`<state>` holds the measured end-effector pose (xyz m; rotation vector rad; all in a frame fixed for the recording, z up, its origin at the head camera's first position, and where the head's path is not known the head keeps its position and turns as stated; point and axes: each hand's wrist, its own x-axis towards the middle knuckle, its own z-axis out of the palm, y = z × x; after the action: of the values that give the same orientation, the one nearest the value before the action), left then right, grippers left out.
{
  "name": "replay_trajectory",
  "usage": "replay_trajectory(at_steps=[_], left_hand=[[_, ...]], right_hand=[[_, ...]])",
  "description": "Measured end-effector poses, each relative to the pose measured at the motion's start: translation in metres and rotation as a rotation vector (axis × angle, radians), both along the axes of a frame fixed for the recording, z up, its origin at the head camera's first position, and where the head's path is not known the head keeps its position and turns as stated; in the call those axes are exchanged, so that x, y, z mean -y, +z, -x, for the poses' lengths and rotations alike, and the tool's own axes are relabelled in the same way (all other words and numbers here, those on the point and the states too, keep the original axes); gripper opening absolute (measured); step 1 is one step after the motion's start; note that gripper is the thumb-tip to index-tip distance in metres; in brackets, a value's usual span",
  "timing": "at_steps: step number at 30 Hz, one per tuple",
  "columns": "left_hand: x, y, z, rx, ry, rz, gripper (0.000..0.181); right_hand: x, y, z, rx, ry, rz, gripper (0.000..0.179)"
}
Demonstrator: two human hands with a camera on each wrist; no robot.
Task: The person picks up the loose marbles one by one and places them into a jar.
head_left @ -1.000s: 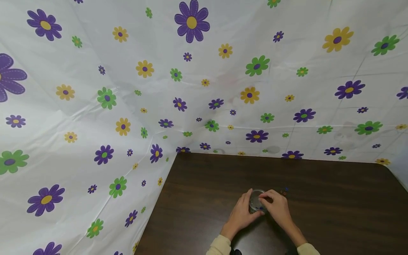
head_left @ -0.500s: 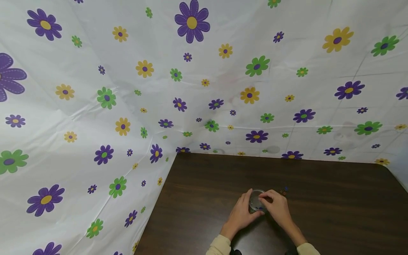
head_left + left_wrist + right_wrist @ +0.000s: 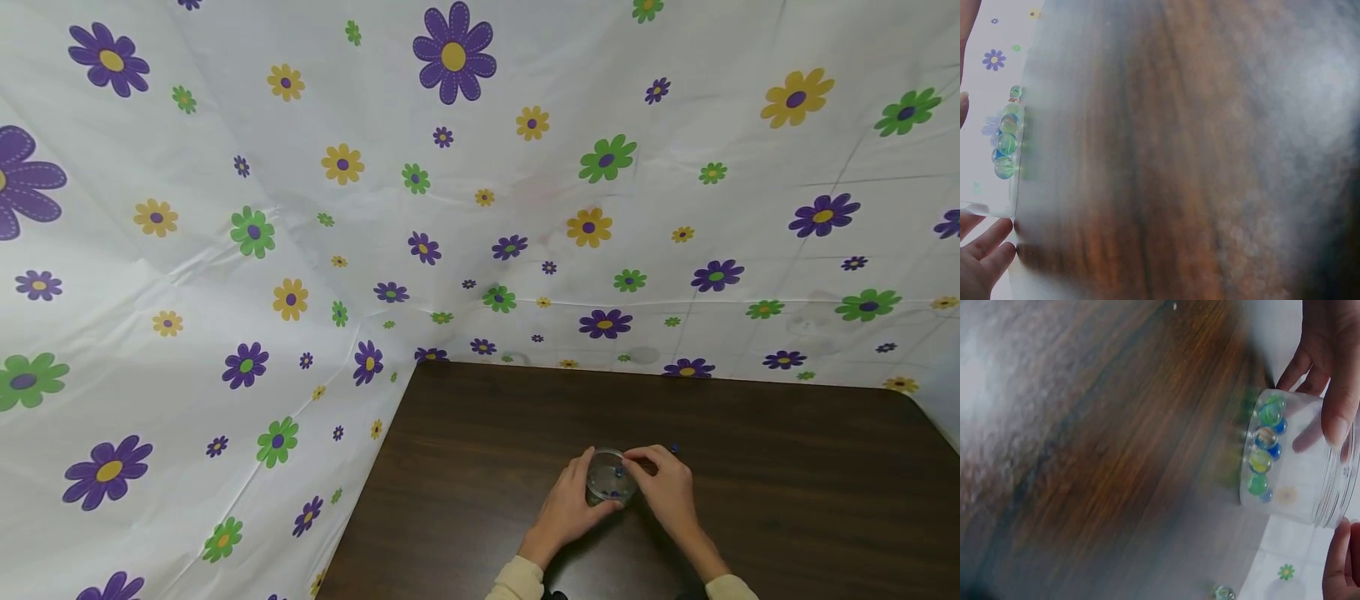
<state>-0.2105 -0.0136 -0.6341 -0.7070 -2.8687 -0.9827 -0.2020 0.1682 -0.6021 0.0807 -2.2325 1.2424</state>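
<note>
A clear jar stands upright on the table with several green, yellow and blue marbles on its floor. My left hand holds it from the left, the thumb on its near side and the other fingers behind. My right hand is at the right of the jar's mouth. Its thumb and forefinger tips are close together at the rim; what lies between them is hidden. In the head view a blue marble shows inside the jar below those fingertips.
A blue marble lies loose on the dark wood table, just beyond my right hand. A clear green marble sits outside the jar in the left wrist view. Flower-printed sheeting hangs along the table's back and left edges.
My right hand's fingertips have shifted right from over the jar's mouth to its rim, uncovering a blue marble inside. The right hand now covers the loose brownish marbles. My left hand keeps its hold.
</note>
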Motion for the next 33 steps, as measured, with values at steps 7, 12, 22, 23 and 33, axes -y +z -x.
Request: replay_trajectory(at_steps=[7, 12, 22, 23, 33], left_hand=[[0.0, 0.001, -0.001, -0.002, 0.007, -0.002, 0.093], [0.0, 0.001, -0.001, 0.009, 0.01, -0.008, 0.093], [0.0, 0.0, -0.001, 0.012, 0.011, -0.007, 0.093], [0.0, 0.0, -0.001, 0.014, 0.011, -0.007, 0.093], [0.0, 0.001, -0.001, 0.03, 0.015, -0.007, 0.093]], right_hand=[[-0.015, 0.005, -0.002, -0.005, -0.065, 0.005, 0.02], [-0.028, 0.005, -0.002, 0.016, -0.11, 0.001, 0.018], [-0.046, 0.002, -0.004, 0.118, -0.171, 0.013, 0.017], [-0.047, 0.001, -0.004, 0.121, -0.173, 0.01, 0.016], [-0.058, -0.009, -0.006, 0.124, -0.161, -0.037, 0.017]])
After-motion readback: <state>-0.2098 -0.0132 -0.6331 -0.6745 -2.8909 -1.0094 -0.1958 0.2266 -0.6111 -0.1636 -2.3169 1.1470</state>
